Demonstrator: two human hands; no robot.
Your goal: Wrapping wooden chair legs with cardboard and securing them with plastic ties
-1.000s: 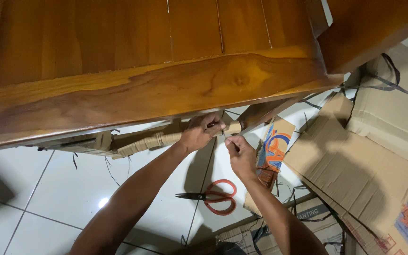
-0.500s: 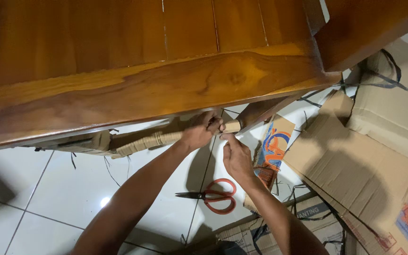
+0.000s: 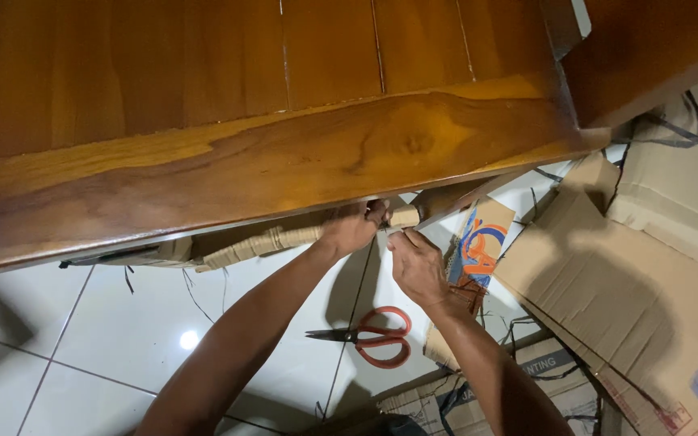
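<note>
1. One view only, from my head: the wooden furniture (image 3: 284, 153) overhangs my hands, its front edge just above my knuckles; bare floor tiles (image 3: 82, 323) lie open to the left, flattened cardboard (image 3: 624, 291) crowds the right.
2. My left hand (image 3: 351, 228) is curled tight around the cardboard-wrapped leg (image 3: 272, 240).
3. My right hand (image 3: 418, 266) pinches something thin by the wrapping's end; I cannot tell what.
4. That leg runs left to right, tilted slightly upward rightwards, under the wood.
5. Red-handled scissors (image 3: 365, 337) lie on the tiles below my wrists, tips pointing left.
</note>
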